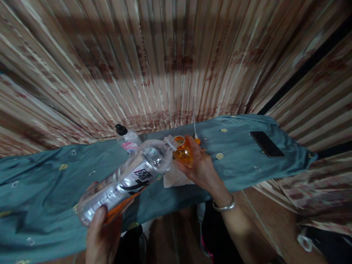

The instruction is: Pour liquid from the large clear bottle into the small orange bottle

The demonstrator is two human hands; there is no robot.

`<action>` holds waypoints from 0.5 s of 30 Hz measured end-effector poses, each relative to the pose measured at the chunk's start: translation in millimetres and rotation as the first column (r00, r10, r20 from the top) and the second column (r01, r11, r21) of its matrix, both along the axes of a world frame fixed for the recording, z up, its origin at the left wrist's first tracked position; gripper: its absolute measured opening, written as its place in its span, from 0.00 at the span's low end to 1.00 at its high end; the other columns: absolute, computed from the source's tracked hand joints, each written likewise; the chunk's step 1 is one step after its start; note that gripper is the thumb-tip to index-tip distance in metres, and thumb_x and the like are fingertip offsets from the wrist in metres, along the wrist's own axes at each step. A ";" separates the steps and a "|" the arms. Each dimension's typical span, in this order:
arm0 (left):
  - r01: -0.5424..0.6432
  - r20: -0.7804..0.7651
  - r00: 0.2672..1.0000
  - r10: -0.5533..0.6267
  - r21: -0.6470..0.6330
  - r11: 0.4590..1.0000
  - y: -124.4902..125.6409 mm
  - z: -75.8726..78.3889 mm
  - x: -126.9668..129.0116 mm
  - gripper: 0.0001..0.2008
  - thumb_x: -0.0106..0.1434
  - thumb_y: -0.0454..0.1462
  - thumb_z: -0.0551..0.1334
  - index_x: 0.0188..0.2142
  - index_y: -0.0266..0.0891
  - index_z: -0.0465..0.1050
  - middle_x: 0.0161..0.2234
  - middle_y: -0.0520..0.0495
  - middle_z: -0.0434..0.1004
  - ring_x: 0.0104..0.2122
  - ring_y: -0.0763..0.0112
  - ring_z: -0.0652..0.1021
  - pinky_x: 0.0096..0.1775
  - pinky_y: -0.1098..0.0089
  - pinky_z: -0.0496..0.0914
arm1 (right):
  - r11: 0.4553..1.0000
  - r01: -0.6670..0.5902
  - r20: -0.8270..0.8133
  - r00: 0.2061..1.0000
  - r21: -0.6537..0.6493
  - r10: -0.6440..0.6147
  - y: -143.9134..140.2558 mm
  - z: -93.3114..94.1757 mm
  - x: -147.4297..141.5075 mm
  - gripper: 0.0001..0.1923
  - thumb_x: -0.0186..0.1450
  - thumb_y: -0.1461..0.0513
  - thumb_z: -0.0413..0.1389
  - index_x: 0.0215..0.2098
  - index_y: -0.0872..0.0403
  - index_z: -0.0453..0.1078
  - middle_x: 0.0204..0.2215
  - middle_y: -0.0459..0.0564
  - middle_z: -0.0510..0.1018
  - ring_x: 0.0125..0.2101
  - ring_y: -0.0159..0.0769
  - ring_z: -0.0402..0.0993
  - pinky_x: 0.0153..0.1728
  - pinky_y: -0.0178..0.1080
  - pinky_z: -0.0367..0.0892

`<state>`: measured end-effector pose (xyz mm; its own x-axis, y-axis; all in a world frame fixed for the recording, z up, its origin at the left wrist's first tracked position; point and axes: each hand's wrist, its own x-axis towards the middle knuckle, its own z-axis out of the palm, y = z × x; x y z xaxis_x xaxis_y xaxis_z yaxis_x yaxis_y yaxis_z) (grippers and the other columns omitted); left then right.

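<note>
As I look down through the head camera, a patterned curtain (181,62) stands along the far edge of the cloth-covered counter (236,165). Over the counter's left half, a large clear bottle (121,187) is tilted, base toward the near edge, neck toward the far one. I judge its wall thin and apt to dent, slick if wet; its weight I can't tell. Its lower body seems a sound hold — the left hand (101,233) has its fingers wrapped there. The right hand (202,168) is over the counter's middle. A black-capped bottle (128,141) stands by the far edge, left of centre; a dark phone (266,144) lies toward the far right corner, and a pale sheet (176,176) near the near edge. Smaller again, the amber bottle (184,156) is clasped in the right hand's fingers, above the middle, its mouth just beside the larger neck; I can't tell whether they touch. I expect it light and fairly stiff, best gripped round the body, below the rim. Just behind that hand lies an orange piece with a thin tube (197,139). For moving, I'd favour the stretch toward the phone — the curtain limits the far edge, and the black-capped bottle the far left.
</note>
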<state>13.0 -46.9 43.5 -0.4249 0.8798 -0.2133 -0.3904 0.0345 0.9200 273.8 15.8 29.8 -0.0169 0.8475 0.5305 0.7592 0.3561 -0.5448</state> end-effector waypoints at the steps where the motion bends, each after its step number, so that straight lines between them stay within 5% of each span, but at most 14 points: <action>1: 0.006 0.008 1.000 -0.006 -0.001 1.000 0.0 1.4 1.3 0.33 0.50 0.51 0.78 0.55 0.52 0.78 0.57 0.50 0.82 0.64 0.45 0.74 0.59 0.52 0.76 | 1.000 0.000 0.000 1.000 -0.001 0.000 0.0 0.1 0.1 0.46 0.64 0.63 0.63 0.75 0.54 0.47 0.60 0.63 0.79 0.55 0.53 0.82 0.53 0.53 0.80; 8: 0.004 0.030 1.000 -0.004 -0.006 1.000 0.0 1.3 2.8 0.39 0.46 0.51 0.80 0.58 0.53 0.77 0.64 0.50 0.75 0.71 0.39 0.63 0.48 0.61 0.80 | 1.000 0.011 -0.012 1.000 -0.007 -0.011 0.3 -0.7 0.7 0.45 0.63 0.62 0.62 0.74 0.56 0.50 0.59 0.64 0.80 0.54 0.53 0.82 0.51 0.52 0.81; 15: 0.020 0.054 0.998 -0.023 0.057 0.998 2.1 -5.9 -0.8 0.38 0.46 0.49 0.80 0.57 0.49 0.78 0.62 0.45 0.77 0.64 0.42 0.73 0.45 0.62 0.82 | 0.999 0.035 -0.015 0.999 -0.026 -0.036 -0.8 -0.6 1.5 0.46 0.64 0.59 0.63 0.75 0.54 0.49 0.60 0.63 0.79 0.54 0.54 0.82 0.51 0.53 0.81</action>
<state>12.1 -44.8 37.5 -0.3950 0.8997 -0.1856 -0.4401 -0.0080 0.8979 275.3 15.0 29.3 0.0216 0.8610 0.5081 0.7626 0.3145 -0.5653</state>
